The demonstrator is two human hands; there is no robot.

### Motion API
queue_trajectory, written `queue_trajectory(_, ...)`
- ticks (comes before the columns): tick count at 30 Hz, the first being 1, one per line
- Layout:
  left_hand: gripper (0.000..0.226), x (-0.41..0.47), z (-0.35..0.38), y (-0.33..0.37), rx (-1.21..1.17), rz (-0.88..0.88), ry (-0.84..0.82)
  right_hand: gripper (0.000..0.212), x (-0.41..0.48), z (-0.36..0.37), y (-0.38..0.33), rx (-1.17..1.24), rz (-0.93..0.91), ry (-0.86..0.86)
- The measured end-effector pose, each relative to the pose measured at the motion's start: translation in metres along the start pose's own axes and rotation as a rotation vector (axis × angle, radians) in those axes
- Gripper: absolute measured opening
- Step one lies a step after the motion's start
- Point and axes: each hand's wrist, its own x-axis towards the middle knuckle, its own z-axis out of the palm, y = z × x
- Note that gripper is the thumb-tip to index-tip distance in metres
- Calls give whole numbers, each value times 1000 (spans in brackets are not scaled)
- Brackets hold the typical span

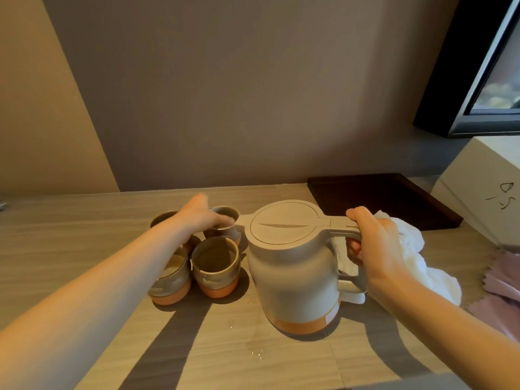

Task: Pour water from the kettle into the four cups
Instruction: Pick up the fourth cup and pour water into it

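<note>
Surface point(84, 229) of pale wood grain carries everything here, and it stands against the wall so that nothing can slide off at the back. At 2 o'clock lies a dark tray point(394, 198), empty as far as I can see, well apart from the work.

The kettle point(292, 266) is the biggest of the task's things. It stands near the middle, upright on its orange base, with the lid closed and the spout turned to 9 o'clock, toward the cups. I think it is turned so because then only a short tilt is needed to pour.

The right hand point(371, 243) is closed around the kettle's handle at 3 o'clock, with the thumb on top. Just behind this hand lies a white cloth point(416, 257), probably kept near for spills; some drops point(257, 353) already shine on the surface at 6 o'clock.

The four cups point(215, 266) stand close together at 9 o'clock of the kettle, touching or almost touching, so one pour can pass from one to the next. The left hand point(201, 216) reaches over them and its fingers rest on the rim of the far cup point(226, 213) beside the spout, I suppose to steady it. How firmly it grips I cannot tell.
</note>
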Motion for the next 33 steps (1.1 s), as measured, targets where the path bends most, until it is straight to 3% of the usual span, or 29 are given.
queue_trajectory(3, 74, -2, -17, -11, -108, 74, 149, 39, -2, 2, -3, 8, 10, 2)
queue_trajectory(5, 63, -4, -26, -23, -70, 94, 256, 39, -2, 3, -3, -11, -5, -3)
queue_trajectory(7, 67, -6, -32, -37, 14, 42, 311, 40, -2, 4, -3, -10, -10, -5)
queue_trajectory(11, 91, -7, -37, -59, 106, -225, 169, 42, -2, 6, -3, 19, 3, -3)
queue_trajectory(14, 96, -4, -39, -68, 89, -314, 123, 41, 0, 8, -1, 29, 11, -5)
queue_trajectory(25, 96, 2, -34, -75, 24, -280, 181, 41, 7, 7, 5, 7, -27, -38)
queue_trajectory(33, 88, 1, -40, -66, -69, -150, 309, 41, 3, 9, 2, 1, -29, -53)
